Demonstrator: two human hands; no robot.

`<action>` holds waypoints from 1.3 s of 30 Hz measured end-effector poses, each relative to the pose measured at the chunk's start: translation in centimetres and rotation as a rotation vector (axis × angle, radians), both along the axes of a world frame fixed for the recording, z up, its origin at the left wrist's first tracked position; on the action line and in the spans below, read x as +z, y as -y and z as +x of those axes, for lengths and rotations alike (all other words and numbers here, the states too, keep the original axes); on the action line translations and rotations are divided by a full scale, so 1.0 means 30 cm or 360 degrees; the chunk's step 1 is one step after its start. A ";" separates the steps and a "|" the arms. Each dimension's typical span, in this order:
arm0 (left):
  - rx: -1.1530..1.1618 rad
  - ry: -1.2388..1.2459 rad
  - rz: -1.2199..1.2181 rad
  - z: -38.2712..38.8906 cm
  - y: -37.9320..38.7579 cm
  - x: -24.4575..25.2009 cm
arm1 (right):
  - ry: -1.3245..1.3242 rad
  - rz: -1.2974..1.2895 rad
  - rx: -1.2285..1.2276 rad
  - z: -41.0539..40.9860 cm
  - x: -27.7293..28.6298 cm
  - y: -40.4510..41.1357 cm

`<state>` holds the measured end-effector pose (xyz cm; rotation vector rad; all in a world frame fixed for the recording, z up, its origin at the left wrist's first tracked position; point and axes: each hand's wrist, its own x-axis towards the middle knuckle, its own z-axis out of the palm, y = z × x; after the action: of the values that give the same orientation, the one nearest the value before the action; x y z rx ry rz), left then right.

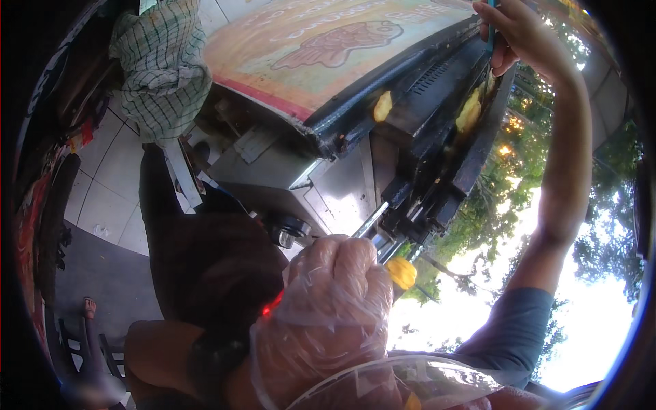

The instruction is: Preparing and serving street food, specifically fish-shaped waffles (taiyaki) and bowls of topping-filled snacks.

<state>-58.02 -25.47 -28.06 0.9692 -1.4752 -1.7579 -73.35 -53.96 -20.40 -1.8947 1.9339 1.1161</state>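
My left hand (328,287) wears a thin clear plastic glove and is closed around a metal handle rod (373,218) of a black hinged baking mould (425,118). At the upper right, my bare right hand (505,41) holds a slim blue-handled tool (490,31). Its thin tip points into the gap of the mould. A golden baked piece (469,110) sits in that gap, just below the tip. Another golden piece (383,106) sticks out at the near side of the mould. Beside my left knuckles is a yellow object (401,272), partly covered by the hand.
A painted board (338,48) with a fish drawing and writing borders the mould. Below it stands a metal stove body (338,189) with a dark knob (288,229). A checked cloth (161,77) hangs at the upper left. A clear plastic shield (435,371) crosses the bottom edge.
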 end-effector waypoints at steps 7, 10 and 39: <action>-0.0028 -0.0068 -0.0014 -0.011 0.013 0.003 | 0.0275 -0.0047 -0.0034 -0.080 0.044 -0.011; -0.0016 -0.0031 0.0021 0.010 0.006 0.012 | 0.0368 -0.0052 -0.0034 -0.077 0.006 -0.005; -0.0061 -0.0126 0.0036 0.010 0.021 0.002 | 0.0191 -0.0541 0.0638 -0.090 0.034 0.108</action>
<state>-57.72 -26.11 -27.99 0.8776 -1.4355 -1.8228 -76.04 -57.21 -19.38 -2.5514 1.8163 0.7679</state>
